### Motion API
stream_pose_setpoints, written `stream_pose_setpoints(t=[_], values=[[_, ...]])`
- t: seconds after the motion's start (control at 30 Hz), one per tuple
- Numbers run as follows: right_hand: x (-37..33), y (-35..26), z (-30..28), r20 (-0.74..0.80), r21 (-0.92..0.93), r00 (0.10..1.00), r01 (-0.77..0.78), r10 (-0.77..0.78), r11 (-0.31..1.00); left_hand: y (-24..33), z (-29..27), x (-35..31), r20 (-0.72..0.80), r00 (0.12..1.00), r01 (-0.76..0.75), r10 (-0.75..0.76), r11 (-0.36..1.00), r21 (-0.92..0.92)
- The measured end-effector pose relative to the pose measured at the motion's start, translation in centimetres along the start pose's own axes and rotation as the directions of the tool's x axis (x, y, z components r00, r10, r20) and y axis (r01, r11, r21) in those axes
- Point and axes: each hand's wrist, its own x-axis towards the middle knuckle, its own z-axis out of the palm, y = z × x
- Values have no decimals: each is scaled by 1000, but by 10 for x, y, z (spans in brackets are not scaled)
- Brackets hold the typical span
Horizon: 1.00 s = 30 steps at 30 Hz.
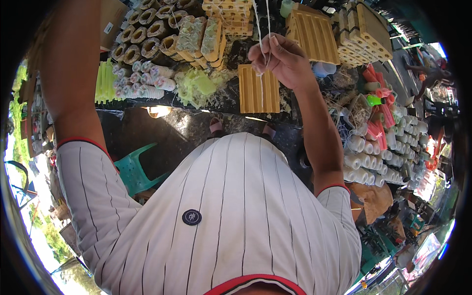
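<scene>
My right hand point(284, 60) is raised over the bench, fingers pinched on a white string point(259, 24). Two strands of it run up past the top edge of the view. Its lower end hangs over a grooved yellow-tan board point(248, 91) that lies below the hand, at the bench's near edge. My left arm point(69, 73) reaches up along the left side and leaves the picture, so the left hand is hidden. Nearest my right hand on its right is a larger ridged tan block point(312, 37).
Brown hollow tubes point(150, 32), tan blocks point(211, 42), wrapped white rolls point(147, 81), bright yellow-green sticks point(104, 81) and yellow-green scraps point(199, 84) crowd the bench's left. White cylinders point(368, 160) and pink-red sticks point(376, 78) are stacked at right. A teal plastic chair point(132, 172) stands lower left.
</scene>
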Motion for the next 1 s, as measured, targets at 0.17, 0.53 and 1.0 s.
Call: stream_pose_setpoints(t=[0.17, 0.53, 1.0], values=[[-36, 3, 66, -304, 77, 952, 56, -30, 995, -24, -3, -45, -26, 999, 52, -48, 974, 222], [-164, 97, 95, -692, 99, 717, -24, 86, 995, -121, 57, -134, -33, 965, 262, -260, 954, 144], [-250, 241, 24, -832, -124, 471, -674, 294, 728, -134, 311, -189, 207, 879, 244, -430, 33, -969]])
